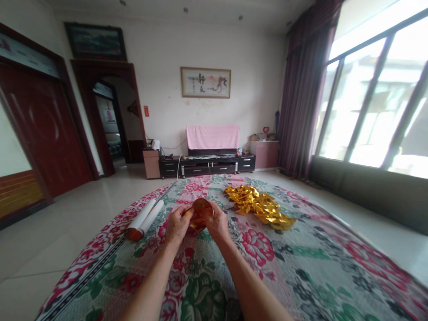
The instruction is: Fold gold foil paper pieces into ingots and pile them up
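Between my two hands is a folded piece of shiny gold foil paper (202,208), with a rounded upper edge. My left hand (179,223) pinches its left side, thumb on top. On the right side, my right hand (216,221) grips it with the fingers curled behind, partly hidden. To the right lies a pile of folded gold foil paper pieces (256,204), pointed and boat-like in shape. At the left, a curled white roll (146,218) with a copper-coloured inside rests on the cloth.
A flowered cloth (207,290) in pink, green and grey covers the round surface under my hands. Beyond it stand a low black cabinet (219,166) and something draped with a pink cloth (213,137). Tiled floor surrounds it, with windows (371,98) at the right.
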Action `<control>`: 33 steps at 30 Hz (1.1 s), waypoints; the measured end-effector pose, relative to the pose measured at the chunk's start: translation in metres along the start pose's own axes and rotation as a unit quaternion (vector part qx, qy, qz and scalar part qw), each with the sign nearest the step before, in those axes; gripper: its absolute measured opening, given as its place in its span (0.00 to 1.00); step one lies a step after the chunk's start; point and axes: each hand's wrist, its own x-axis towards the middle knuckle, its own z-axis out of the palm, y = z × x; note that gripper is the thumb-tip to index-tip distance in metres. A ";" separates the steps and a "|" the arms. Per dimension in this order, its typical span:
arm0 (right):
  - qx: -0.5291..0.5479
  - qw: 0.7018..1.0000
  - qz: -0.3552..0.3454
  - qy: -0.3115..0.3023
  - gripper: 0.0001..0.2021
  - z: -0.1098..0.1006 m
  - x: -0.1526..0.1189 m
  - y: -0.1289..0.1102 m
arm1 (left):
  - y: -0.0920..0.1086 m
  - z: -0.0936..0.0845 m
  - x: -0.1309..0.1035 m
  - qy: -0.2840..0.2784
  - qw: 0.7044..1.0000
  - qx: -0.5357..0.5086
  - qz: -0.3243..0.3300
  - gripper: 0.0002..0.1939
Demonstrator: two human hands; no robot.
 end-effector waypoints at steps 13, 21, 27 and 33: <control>0.164 0.966 0.198 -0.032 0.19 -0.004 -0.005 0.017 | 0.002 0.002 -0.007 -0.106 0.988 -0.102 -0.053 0.14; 0.428 0.872 0.230 -0.064 0.23 -0.008 -0.005 0.020 | -0.004 -0.003 -0.006 -0.173 0.975 -0.119 -0.074 0.14; 0.450 0.858 0.240 -0.065 0.18 -0.013 -0.005 0.018 | -0.007 -0.004 -0.005 -0.187 0.972 -0.118 -0.077 0.15; 0.423 0.877 0.216 -0.072 0.21 -0.015 -0.003 0.023 | -0.008 -0.009 -0.003 -0.194 0.969 -0.126 -0.085 0.16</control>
